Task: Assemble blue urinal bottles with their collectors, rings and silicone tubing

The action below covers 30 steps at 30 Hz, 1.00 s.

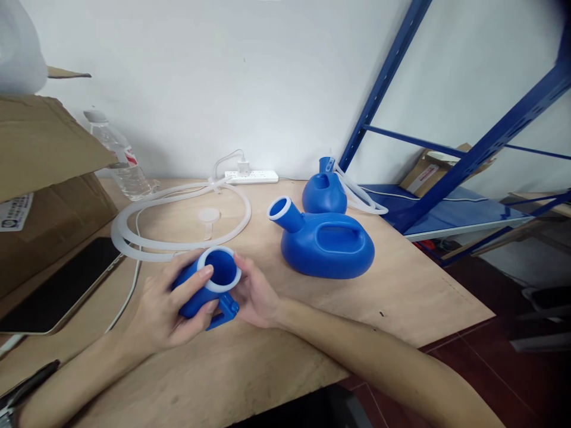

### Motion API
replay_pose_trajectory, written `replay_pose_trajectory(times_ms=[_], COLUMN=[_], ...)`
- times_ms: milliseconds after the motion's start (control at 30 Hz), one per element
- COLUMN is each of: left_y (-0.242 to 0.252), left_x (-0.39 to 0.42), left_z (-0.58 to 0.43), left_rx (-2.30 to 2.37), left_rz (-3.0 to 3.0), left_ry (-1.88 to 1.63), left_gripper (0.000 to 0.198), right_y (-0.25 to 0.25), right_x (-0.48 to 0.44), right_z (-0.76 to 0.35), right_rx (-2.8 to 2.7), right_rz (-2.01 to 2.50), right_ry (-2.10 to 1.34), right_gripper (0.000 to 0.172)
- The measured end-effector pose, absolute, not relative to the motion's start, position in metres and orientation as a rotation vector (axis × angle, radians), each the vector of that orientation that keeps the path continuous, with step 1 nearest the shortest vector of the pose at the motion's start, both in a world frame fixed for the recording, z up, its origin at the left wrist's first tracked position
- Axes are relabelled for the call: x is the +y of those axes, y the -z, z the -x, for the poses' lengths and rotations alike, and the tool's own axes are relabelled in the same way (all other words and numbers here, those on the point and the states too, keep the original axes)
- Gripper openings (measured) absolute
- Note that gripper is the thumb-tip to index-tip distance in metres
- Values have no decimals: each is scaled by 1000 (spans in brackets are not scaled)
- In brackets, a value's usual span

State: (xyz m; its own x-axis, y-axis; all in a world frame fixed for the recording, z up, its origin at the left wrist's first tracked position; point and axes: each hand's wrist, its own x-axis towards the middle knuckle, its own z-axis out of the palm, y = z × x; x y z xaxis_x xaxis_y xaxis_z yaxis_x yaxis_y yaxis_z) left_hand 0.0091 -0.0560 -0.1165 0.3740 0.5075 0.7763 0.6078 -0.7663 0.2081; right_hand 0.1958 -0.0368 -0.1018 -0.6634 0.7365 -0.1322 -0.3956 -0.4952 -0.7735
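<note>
Both my hands hold a blue plastic funnel-like piece [214,279] with a white rim just above the wooden table [401,291]. My left hand [165,309] wraps round its body, thumb on the rim. My right hand [256,294] presses its fingers against the piece's right side. A blue jug with a handle and a white-rimmed spout [325,241] lies on the table to the right. A smaller blue piece [323,190] stands behind it.
A coil of clear tubing [178,208] lies at the back left, with a power strip [252,176] and a water bottle [118,157]. A phone [62,291] and cardboard boxes [40,178] sit left. A blue metal rack [446,172] stands right.
</note>
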Motion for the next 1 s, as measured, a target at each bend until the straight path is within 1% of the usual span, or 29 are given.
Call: replay_pose_trajectory(times_ms=[67,133,367,433,567,633,667,767,800,900,933,1000], left_y=[121,127,125,123,121,118,116,110,109,107,108,108], left_x=[-55,-52,-49,-46,-42,-42,-44,-50,-51,-54,-55,-55], left_z=[-7,-4,-4,-3,1,1,0,-6,-8,-14,-15,-15], left_rx=[-1061,-1034,-1028,-1023,-1046,-1091,-1108,-1083,-1072,-1036,-1035,-1061], left_rz=[2529,2518,2522,2532,2545,2535,2532,2597,2624,2680,2688,2705], left_ry=[1331,1316,1315,1330,1314,1322,1328,1296,1282,1231,1213,1181], left_gripper=[69,65,60,66,89,89,85,72,69,67,67,65], right_y=[104,107,110,108,107,109,111,116,117,115,113,108], right_x=[-37,-36,-29,-26,-14,-6,-2,8,11,24,30,46], right_z=[-195,-194,-199,-200,-203,-208,-212,-224,-227,-222,-216,-199], right_rx=[-899,-879,-925,-971,-1080,-1171,-1243,-1584,-1727,-2110,-2202,-2324], right_rz=[560,535,671,663,616,658,704,803,789,738,775,989], right_ry=[-2201,-2204,-2200,-2180,-2072,-1925,-1818,-1387,-1231,-777,-634,-387], right_gripper=[46,43,51,51,60,62,59,41,37,38,38,36])
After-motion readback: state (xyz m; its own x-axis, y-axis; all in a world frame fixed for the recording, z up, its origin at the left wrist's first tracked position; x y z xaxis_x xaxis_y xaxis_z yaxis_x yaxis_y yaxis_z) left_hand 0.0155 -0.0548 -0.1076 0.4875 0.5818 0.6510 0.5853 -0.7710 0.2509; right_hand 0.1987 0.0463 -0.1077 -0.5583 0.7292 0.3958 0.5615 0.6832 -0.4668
